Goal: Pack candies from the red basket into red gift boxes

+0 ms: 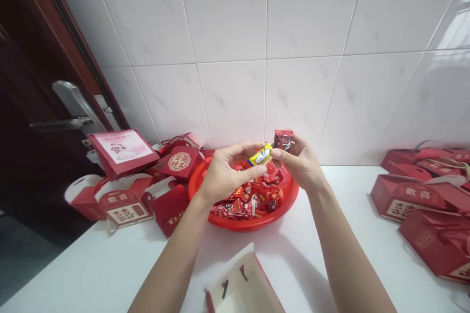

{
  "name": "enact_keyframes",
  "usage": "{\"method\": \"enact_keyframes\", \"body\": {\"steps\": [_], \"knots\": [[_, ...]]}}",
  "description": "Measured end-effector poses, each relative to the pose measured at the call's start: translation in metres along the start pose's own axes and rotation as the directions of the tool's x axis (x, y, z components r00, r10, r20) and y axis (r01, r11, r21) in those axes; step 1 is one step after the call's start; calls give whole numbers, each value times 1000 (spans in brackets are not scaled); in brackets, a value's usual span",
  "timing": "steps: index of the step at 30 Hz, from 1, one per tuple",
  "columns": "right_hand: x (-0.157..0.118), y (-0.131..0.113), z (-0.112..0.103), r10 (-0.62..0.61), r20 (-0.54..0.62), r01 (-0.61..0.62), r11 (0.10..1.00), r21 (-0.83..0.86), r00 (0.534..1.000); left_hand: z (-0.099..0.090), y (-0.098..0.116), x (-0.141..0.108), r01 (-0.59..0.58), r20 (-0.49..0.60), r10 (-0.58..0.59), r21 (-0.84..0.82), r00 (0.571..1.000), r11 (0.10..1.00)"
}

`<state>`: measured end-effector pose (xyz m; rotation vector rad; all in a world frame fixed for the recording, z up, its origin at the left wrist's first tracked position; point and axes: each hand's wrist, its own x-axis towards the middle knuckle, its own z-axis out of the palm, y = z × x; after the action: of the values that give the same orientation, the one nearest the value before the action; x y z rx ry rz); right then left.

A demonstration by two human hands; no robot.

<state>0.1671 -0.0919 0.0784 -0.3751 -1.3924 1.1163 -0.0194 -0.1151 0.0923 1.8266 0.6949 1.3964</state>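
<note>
Over the basket, a yellow-wrapped candy (261, 155) sits between my two hands. My left hand (229, 171) is curled around it, fingers behind and thumb below. The thumb of my right hand (303, 164) touches its right end. A dark red candy packet (283, 140) stands up in the right fingers, its lower part hidden. Beneath is a red plastic basket (242, 225) holding many red-wrapped candies (244, 205). Nearer to me lies an open box (242, 288) with a pale inside and small dark red pieces at its wall, cut off by the frame.
Red gift boxes pile up at left, among them a box with a cream label (127, 212) and a tilted box (123, 151). More red boxes (433, 239) stand at right on the white table (352, 215). A tiled wall (231, 102) rises behind; a dark door (33, 166) is at left.
</note>
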Motion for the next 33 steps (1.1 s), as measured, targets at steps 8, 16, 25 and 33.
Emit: {"method": "enact_keyframes", "body": {"steps": [8,16,25,33], "knots": [[-11,-28,14,42,140,-30,995,-92,989,5,27,-11,146,-40,-147,-37,988,989],[-12,-32,33,33,43,-29,995,-99,999,16,26,-14,-28,-416,-31,-134,909,991],[-11,-25,28,4,-18,-7,993,-118,1000,13,27,-15,46,-406,-86,-107,910,993],[-11,-30,31,18,-3,-19,992,-122,1000,11,29,-13,126,-359,-181,-172,915,977]]}}
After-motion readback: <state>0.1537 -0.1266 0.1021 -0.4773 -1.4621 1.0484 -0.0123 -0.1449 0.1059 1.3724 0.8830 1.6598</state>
